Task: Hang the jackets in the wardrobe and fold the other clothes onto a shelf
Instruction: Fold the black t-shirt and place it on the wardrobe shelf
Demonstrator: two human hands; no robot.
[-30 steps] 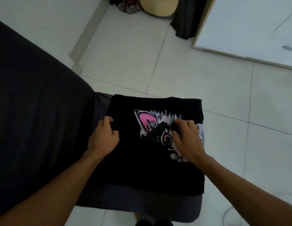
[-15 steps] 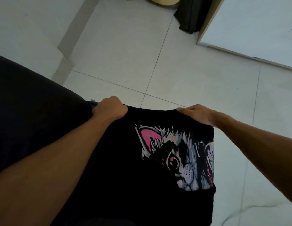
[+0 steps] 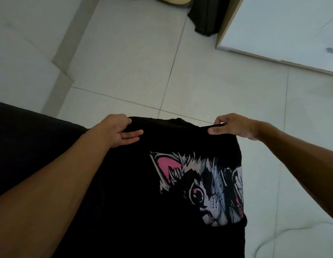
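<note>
Black cotton tee, folded, with a cat-face print (image 3: 203,187) in pink, grey and white on the right half. The folded t-shirt (image 3: 143,192) sits low in the head view, over pale floor tiles (image 3: 124,62), and both hands have it by its far edge. Left hand (image 3: 117,130) is at the far left corner, fingers tucked under the cloth, two of them lying straight out across the top, so its grip is grasping the shirt. Right hand (image 3: 234,127) is at the far right corner, thumb on top and fingers curled behind, pinching the hem. Can't tell what the shirt is resting on underneath.

Off to the left there's a big dark fabric surface (image 3: 31,138), touching the shirt's left side. Further back a black cloth (image 3: 204,19) hangs down to the floor just beside a white cabinet panel with a wood-coloured edge (image 3: 273,25). A tan rounded thing (image 3: 173,0) peeks in at the very top, too cropped to name.
</note>
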